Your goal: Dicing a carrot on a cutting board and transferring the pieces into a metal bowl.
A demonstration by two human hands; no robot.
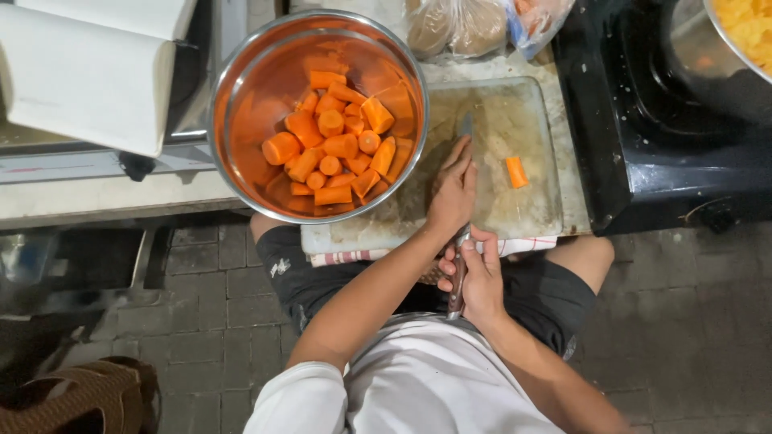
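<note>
My right hand (481,277) grips the wooden handle of a knife (466,126) close to my body. My left hand (453,190) lies over the blade with its fingers closed on it, above a worn cutting board (523,217). The blade tip points away from me, toward the far edge of the board. A single orange carrot piece (515,172) lies on the board to the right of my left hand. A steel bowl (219,104) with several carrot chunks (338,145) sits on the board's left end, touching my left wrist.
A black stove (643,161) stands right of the board, with a pan of yellow food (748,32) on it. Plastic bags (466,24) lie behind the board. A checked cloth (346,257) hangs under it. White sheets (80,72) are at upper left, a woven item (80,398) on the paved floor.
</note>
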